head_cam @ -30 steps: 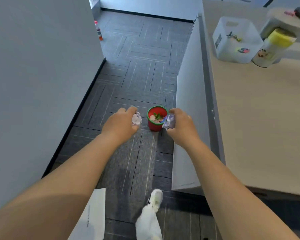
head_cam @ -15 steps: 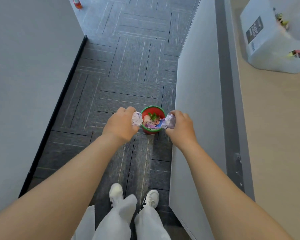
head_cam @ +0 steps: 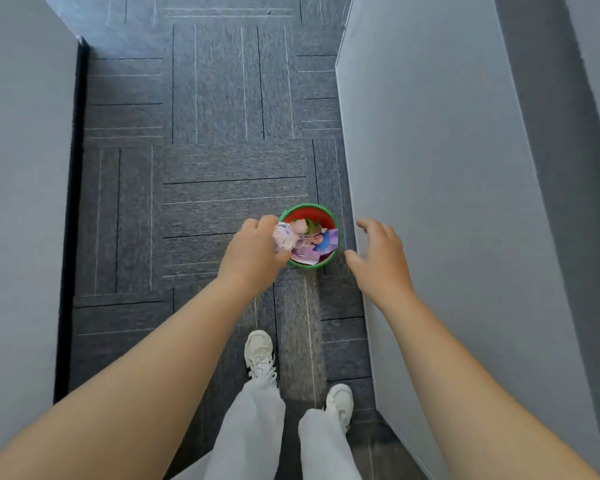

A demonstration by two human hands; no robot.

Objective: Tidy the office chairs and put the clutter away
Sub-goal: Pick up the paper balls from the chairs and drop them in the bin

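A small red bin with a green rim (head_cam: 313,206) stands on the grey carpet beside a desk's side panel. It holds crumpled wrappers, with a purple printed one (head_cam: 317,245) on top. My left hand (head_cam: 253,252) is over the bin's left edge, shut on a crumpled pale wrapper (head_cam: 282,237). To the right of the bin, my right hand (head_cam: 378,258) hangs open with its fingers spread and nothing in it.
A grey wall (head_cam: 21,202) bounds the aisle on the left and the desk's grey side panel (head_cam: 447,202) bounds it on the right. My legs in pale trousers and white shoes (head_cam: 260,355) stand on the carpet just behind the bin.
I have stepped up to the bin, which is now right below my hands. My right hand has let go of its purple wrapper, which now lies in the bin, and has opened.
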